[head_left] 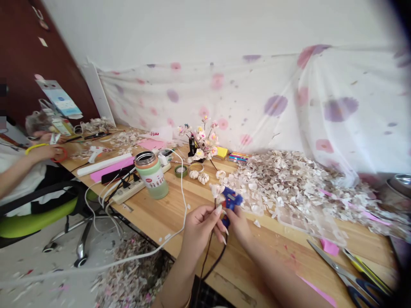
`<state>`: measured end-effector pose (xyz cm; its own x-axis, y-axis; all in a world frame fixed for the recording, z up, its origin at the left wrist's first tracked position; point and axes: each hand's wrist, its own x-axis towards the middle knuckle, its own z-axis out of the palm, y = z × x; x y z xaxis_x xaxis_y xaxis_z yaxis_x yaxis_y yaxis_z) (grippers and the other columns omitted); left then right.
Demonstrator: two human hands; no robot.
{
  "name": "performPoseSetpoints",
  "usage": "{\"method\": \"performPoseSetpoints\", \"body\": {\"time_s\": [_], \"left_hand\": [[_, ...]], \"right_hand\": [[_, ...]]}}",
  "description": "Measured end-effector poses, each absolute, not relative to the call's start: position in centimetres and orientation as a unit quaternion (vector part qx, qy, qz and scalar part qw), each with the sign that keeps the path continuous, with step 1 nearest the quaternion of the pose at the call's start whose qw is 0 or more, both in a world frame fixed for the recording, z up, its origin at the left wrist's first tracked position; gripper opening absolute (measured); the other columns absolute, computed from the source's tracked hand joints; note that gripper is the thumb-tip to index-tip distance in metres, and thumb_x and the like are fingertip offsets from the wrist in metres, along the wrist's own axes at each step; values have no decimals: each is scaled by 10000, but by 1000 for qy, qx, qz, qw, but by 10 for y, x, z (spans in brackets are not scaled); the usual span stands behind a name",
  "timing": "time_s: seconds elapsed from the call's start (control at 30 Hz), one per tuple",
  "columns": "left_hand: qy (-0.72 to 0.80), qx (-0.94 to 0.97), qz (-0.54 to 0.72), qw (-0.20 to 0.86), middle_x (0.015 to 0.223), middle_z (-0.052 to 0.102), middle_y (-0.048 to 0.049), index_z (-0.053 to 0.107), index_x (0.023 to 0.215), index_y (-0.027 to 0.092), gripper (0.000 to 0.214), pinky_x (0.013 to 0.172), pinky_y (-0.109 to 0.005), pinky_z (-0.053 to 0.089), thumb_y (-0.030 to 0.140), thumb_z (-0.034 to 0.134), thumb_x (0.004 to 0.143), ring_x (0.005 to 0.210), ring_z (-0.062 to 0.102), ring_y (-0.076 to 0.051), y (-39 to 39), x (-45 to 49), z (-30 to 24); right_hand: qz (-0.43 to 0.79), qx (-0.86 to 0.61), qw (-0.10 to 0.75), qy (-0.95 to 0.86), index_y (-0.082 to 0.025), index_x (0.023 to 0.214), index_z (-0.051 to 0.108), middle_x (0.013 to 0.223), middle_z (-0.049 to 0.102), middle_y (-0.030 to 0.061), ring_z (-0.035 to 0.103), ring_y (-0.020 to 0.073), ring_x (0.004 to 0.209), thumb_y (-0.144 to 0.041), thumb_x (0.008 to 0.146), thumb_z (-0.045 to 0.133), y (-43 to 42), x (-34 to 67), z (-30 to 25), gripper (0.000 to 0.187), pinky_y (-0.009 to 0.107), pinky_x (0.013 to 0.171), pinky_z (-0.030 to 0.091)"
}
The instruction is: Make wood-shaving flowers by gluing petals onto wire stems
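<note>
Over the table's front edge, my left hand (202, 222) pinches the thin brown stem of a white paper-like flower (216, 191), which stands upright above the fingers. My right hand (240, 223) is wrapped round a blue glue gun (232, 197), close beside the flower; its nozzle is hidden behind my fingers. A dark cord hangs below my hands. Just beyond them lie small white flower heads (203, 178) and a roll of green tape (180, 171). Farther back, a branch of white and pink blossoms (201, 136) stands in a dark holder.
A heap of pale petals (285, 184) covers the right side, with scissors (337, 267) and a cutter (362, 265) nearer. An uncapped green flask (151, 175) and a power strip (128, 191) stand left. A white cable (184, 201) crosses the table. A co-worker's hand (53, 152) holds orange-handled scissors.
</note>
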<state>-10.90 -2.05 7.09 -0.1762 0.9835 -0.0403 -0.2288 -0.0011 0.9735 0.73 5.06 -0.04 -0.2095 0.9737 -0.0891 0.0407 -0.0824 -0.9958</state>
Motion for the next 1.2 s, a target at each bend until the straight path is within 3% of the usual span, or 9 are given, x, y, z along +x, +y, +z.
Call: {"method": "performPoseSetpoints", "body": {"time_s": [0.17, 0.27, 0.37, 0.47, 0.67, 0.9, 1.2], "left_hand": [[531, 365, 559, 522, 386, 559, 36, 571, 715, 145, 404, 245, -148, 228, 543, 640, 719, 214, 397, -62, -5, -98, 53], [554, 362, 538, 521, 370, 540, 50, 543, 705, 154, 404, 238, -138, 193, 547, 637, 704, 201, 352, -47, 2, -87, 44], [564, 367, 498, 547, 368, 542, 49, 535, 715, 156, 427, 228, -142, 195, 573, 624, 692, 191, 337, -50, 6, -76, 38], [557, 372, 464, 580, 360, 546, 43, 543, 743, 152, 450, 227, -142, 177, 594, 609, 692, 182, 322, -49, 9, -67, 33], [535, 372, 439, 618, 331, 520, 50, 547, 753, 151, 446, 231, -143, 111, 590, 603, 697, 181, 290, -39, 10, -60, 20], [551, 376, 424, 612, 304, 481, 66, 526, 724, 169, 391, 221, -154, 105, 551, 605, 691, 181, 274, -48, 12, -59, 17], [559, 391, 404, 609, 312, 498, 57, 519, 726, 176, 371, 227, -158, 100, 540, 587, 696, 179, 246, -43, 13, -59, 14]], "right_hand": [[532, -485, 540, -437, -218, 875, 548, 831, 586, 47, 572, 194, 758, -542, 748, 598, 22, 62, 15, 352, 287, 615, 446], [557, -419, 582, -418, -237, 902, 542, 741, 548, 18, 520, 154, 631, -465, 768, 648, 3, 80, 23, 285, 262, 521, 403], [558, -419, 561, -445, -244, 950, 533, 627, 495, -13, 447, 129, 521, -468, 793, 636, -11, 87, 20, 292, 256, 474, 357], [517, -483, 516, -483, -226, 877, 533, 580, 448, -18, 409, 129, 490, -530, 793, 612, -19, 90, 10, 326, 271, 467, 356], [426, -528, 464, -570, -211, 767, 512, 682, 514, 32, 483, 169, 601, -491, 825, 566, -19, 96, -4, 291, 286, 538, 399], [359, -490, 459, -648, -203, 726, 473, 663, 498, 1, 489, 143, 587, -308, 846, 547, -16, 98, -6, 176, 257, 553, 396], [334, -519, 431, -658, -213, 701, 435, 637, 485, -9, 495, 148, 573, -308, 820, 533, -18, 96, -4, 181, 259, 537, 396]]}}
